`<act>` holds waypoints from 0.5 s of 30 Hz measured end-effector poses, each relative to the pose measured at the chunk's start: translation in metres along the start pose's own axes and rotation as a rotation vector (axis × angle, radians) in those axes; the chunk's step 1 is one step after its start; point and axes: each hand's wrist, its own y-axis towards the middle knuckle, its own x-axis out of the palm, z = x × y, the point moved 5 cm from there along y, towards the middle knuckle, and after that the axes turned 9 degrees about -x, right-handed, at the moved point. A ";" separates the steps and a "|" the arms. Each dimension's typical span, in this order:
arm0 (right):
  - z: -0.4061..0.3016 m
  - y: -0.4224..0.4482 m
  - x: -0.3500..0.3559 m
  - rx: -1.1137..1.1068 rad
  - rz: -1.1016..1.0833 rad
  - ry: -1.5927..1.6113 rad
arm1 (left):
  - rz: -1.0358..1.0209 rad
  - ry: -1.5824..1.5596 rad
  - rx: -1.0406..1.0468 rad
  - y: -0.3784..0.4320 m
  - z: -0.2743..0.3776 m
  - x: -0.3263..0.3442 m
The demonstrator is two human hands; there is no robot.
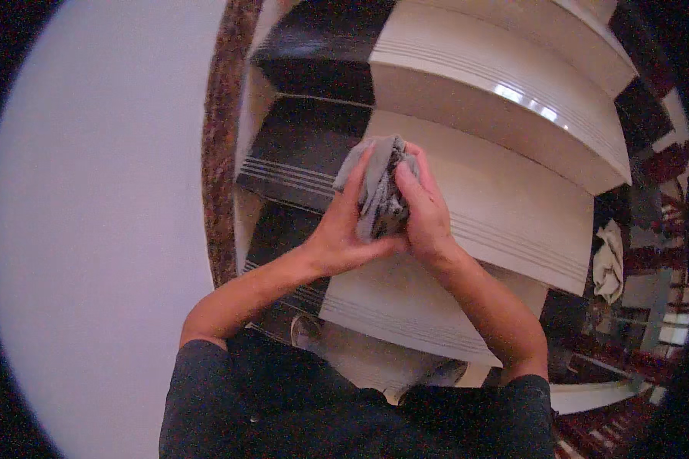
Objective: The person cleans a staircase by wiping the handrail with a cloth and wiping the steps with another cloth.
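A crumpled grey cloth (377, 189) is pressed between my two hands, above the stair treads. My left hand (341, 229) grips it from the left, its fingers pointing up along the side and its thumb stretched below the bundle. From the right, my right hand (428, 209) holds the same cloth, with its thumb on the folds. Part of the cloth sticks out beyond my left fingers. Behind the hands lies a stair tread (494, 172) of pale polished stone with grooved lines near its edge.
Dark stone sections (304, 137) border the steps on the left, beside a brown stone skirting (224, 143) and a pale wall (103, 201). At right, a crumpled pale cloth (608, 264) lies near a dark reddish railing (672, 224). More steps rise at the top.
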 end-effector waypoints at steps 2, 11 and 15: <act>0.006 0.000 0.002 0.070 -0.046 0.071 | 0.180 -0.044 -0.257 -0.004 -0.033 -0.014; -0.063 -0.063 -0.236 0.002 0.190 -0.951 | 0.458 1.315 -0.244 0.061 -0.043 -0.168; -0.061 -0.084 -0.222 -0.337 0.085 -1.335 | 0.249 1.651 0.089 0.085 -0.136 -0.196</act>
